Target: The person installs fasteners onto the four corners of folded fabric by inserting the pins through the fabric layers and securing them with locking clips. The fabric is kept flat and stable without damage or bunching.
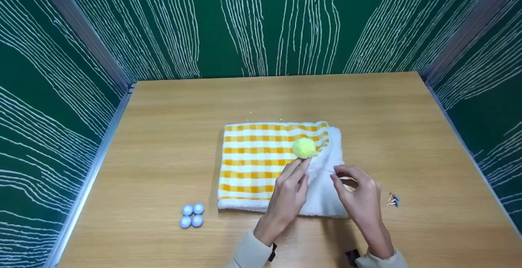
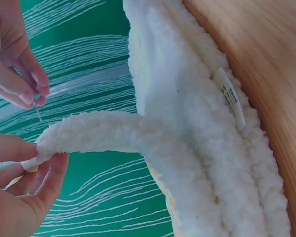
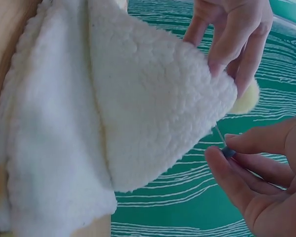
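A folded blanket (image 1: pixel 253 156), yellow-and-white checked on one face and white fleece on the other, lies on the table. My left hand (image 1: pixel 286 190) pinches its raised fleece corner (image 2: pixel 49 140) between thumb and fingers. A fluffy yellow-green pom-pom (image 1: pixel 304 148) shows just beyond those fingertips. To the right, my right hand (image 1: pixel 361 192) pinches a thin pin (image 3: pixel 220 134) by its blue-grey head (image 3: pixel 228 152). The pin's shaft points at the fleece edge; in the left wrist view its tip appears slightly apart from the fleece.
Several small pins (image 1: pixel 393 200) lie in a loose pile right of the blanket. Several pale blue balls (image 1: pixel 192 215) sit clustered at the left front on the wooden table (image 1: pixel 163 137). Green walls (image 1: pixel 269 23) with white lines surround the table. A label (image 2: pixel 229 98) sticks out of the blanket.
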`<act>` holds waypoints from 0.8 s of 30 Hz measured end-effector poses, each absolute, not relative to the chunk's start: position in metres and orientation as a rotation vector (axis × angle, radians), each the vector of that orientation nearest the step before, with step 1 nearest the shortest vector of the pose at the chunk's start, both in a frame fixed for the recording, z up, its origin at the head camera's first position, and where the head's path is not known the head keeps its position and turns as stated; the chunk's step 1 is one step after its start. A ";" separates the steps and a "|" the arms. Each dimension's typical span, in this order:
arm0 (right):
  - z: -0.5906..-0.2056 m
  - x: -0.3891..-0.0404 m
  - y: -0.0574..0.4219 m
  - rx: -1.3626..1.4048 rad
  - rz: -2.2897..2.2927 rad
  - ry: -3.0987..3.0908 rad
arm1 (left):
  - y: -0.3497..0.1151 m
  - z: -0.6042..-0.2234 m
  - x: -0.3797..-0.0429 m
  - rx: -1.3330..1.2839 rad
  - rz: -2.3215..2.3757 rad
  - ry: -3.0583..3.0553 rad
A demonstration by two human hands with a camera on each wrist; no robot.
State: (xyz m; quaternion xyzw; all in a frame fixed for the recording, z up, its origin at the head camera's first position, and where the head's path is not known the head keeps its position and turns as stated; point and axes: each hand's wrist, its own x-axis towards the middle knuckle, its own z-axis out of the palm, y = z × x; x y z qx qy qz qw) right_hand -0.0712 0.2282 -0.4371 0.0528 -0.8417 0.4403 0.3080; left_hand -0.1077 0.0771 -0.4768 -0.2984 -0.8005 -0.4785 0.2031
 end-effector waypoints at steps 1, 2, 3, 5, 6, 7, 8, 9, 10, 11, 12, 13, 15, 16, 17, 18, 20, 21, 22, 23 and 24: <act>-0.433 -0.070 0.225 0.159 1.169 -2.213 | 0.077 -0.477 -0.108 -0.829 -1.334 -2.238; -0.428 -0.070 0.222 0.172 1.176 -2.204 | 0.077 -0.477 -0.108 -0.828 -1.323 -2.239; -0.424 -0.069 0.219 0.184 1.177 -2.196 | 0.077 -0.477 -0.108 -0.828 -1.311 -2.238; -0.423 -0.070 0.216 0.195 1.162 -2.202 | 0.076 -0.477 -0.108 -0.829 -1.275 -2.230; -0.423 -0.070 0.215 0.200 1.155 -2.203 | 0.076 -0.477 -0.109 -0.830 -1.259 -2.227; -0.424 -0.071 0.214 0.203 1.152 -2.202 | 0.076 -0.476 -0.109 -0.828 -1.254 -2.225; -0.424 -0.072 0.213 0.207 1.149 -2.202 | 0.076 -0.476 -0.109 -0.827 -1.251 -2.222; -0.424 -0.072 0.212 0.211 1.149 -2.200 | 0.076 -0.476 -0.109 -0.827 -1.253 -2.218; -0.424 -0.073 0.211 0.218 1.147 -2.196 | 0.076 -0.475 -0.109 -0.830 -1.248 -2.214; -0.424 -0.073 0.210 0.221 1.153 -2.193 | 0.076 -0.475 -0.109 -0.831 -1.257 -2.211; -0.424 -0.074 0.209 0.225 1.159 -2.190 | 0.076 -0.475 -0.109 -0.833 -1.266 -2.208; -0.425 -0.074 0.208 0.230 1.168 -2.187 | 0.076 -0.475 -0.109 -0.837 -1.281 -2.203; -0.426 -0.076 0.207 0.231 1.193 -2.184 | 0.076 -0.475 -0.109 -0.846 -1.290 -2.195; -0.426 -0.076 0.206 0.239 1.194 -2.182 | 0.076 -0.475 -0.109 -0.854 -1.288 -2.192; -0.427 -0.077 0.206 0.241 1.197 -2.182 | 0.076 -0.475 -0.109 -0.859 -1.294 -2.190; -0.429 -0.078 0.205 0.244 1.200 -2.181 | 0.076 -0.475 -0.109 -0.861 -1.302 -2.188; -0.433 -0.079 0.206 0.246 1.210 -2.178 | 0.076 -0.475 -0.109 -0.867 -1.303 -2.186; -0.436 -0.081 0.207 0.252 1.206 -2.175 | 0.076 -0.474 -0.109 -0.870 -1.304 -2.183; -0.440 -0.082 0.208 0.253 1.204 -2.175 | 0.075 -0.474 -0.109 -0.873 -1.310 -2.180; -0.443 -0.083 0.209 0.255 1.204 -2.175 | 0.075 -0.474 -0.109 -0.871 -1.319 -2.177; -0.447 -0.085 0.210 0.253 1.211 -2.175 | 0.075 -0.474 -0.110 -0.872 -1.327 -2.173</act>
